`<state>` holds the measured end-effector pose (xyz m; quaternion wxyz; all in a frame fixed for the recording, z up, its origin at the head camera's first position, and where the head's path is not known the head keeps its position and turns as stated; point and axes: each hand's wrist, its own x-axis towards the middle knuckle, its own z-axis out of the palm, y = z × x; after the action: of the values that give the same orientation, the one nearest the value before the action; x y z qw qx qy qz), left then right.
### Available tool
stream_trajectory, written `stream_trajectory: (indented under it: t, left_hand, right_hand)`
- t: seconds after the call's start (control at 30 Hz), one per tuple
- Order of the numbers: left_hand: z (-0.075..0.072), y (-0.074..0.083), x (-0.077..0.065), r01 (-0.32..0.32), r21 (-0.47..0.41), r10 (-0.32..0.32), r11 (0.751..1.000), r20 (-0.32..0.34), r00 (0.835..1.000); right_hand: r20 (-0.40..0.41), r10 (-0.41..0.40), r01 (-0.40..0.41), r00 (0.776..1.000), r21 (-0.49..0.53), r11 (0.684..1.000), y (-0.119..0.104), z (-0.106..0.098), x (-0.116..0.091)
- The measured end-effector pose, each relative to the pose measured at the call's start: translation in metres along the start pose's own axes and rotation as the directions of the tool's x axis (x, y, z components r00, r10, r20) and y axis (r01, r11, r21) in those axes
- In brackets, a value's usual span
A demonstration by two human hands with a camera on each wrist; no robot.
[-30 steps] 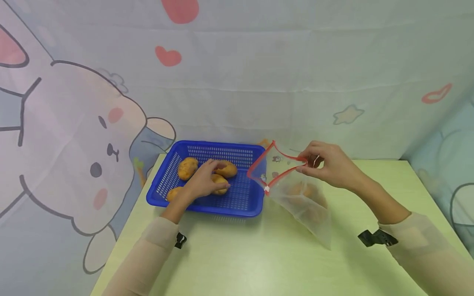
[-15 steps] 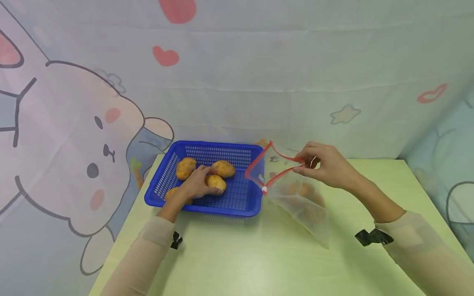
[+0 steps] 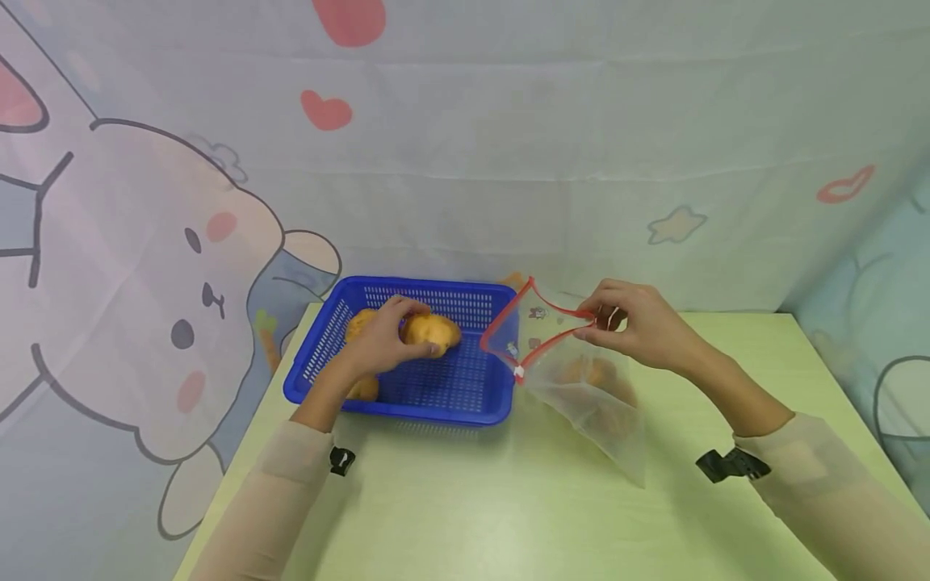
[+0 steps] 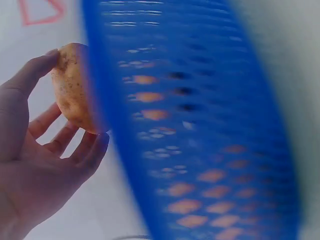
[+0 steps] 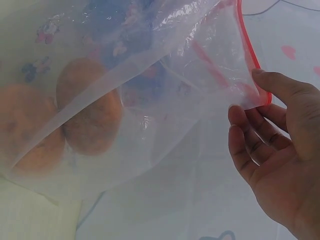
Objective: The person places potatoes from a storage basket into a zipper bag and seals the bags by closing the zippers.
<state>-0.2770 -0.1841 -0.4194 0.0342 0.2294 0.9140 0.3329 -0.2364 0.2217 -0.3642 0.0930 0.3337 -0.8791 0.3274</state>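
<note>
My left hand (image 3: 381,339) grips a yellow-brown potato (image 4: 72,90) between thumb and fingers, above the floor of the blue plastic basket (image 3: 479,419). In the head view, this potato overlaps another one behind it. Two more potatoes lie in the basket's left part, one at the back and one at the front (image 3: 365,389), both partly covered by the left hand. With thumb and fingertips, my right hand (image 3: 639,327) pinches the red-edged mouth of a translucent zip bag (image 5: 165,115), which gapes toward the basket. Inside the bag, two potatoes (image 5: 90,107) show through the plastic.
The bag's mouth overlaps the basket's right rim. Both stand on a pale yellow-green table (image 3: 465,500). A cloth backdrop (image 3: 465,161) with cartoon prints hangs right behind the table and along both sides.
My left hand took hold of the front middle potato and has raised it up and slightly back, so it now overlaps the one behind. The right hand keeps its pinch on the bag.
</note>
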Motion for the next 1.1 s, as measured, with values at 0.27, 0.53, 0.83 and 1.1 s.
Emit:
stream_trajectory:
  t: [0.27, 0.53, 0.83, 1.1]
  left_hand:
    - [-0.011, 0.077, 0.005, -0.159, -0.010, 0.158, 0.987, -0.033, 0.987]
    - [0.014, 0.113, 0.023, -0.276, -0.014, 0.276, 0.961, -0.001, 0.961]
    - [0.037, 0.116, 0.034, -0.283, -0.040, 0.284, 0.958, 0.035, 0.958]
    - [0.040, 0.116, 0.036, -0.278, -0.008, 0.278, 0.960, 0.061, 0.959]
  right_hand:
    - [-0.001, -0.003, 0.003, 1.000, -0.001, 1.000, -0.001, -0.002, -0.001]
    - [-0.006, -0.005, 0.005, 1.000, -0.002, 1.000, 0.000, -0.004, -0.003]
    - [-0.007, 0.005, -0.005, 1.000, 0.004, 1.000, -0.001, -0.003, -0.004]
    - [-0.004, -0.003, 0.003, 1.000, -0.011, 1.000, 0.001, -0.003, -0.002]
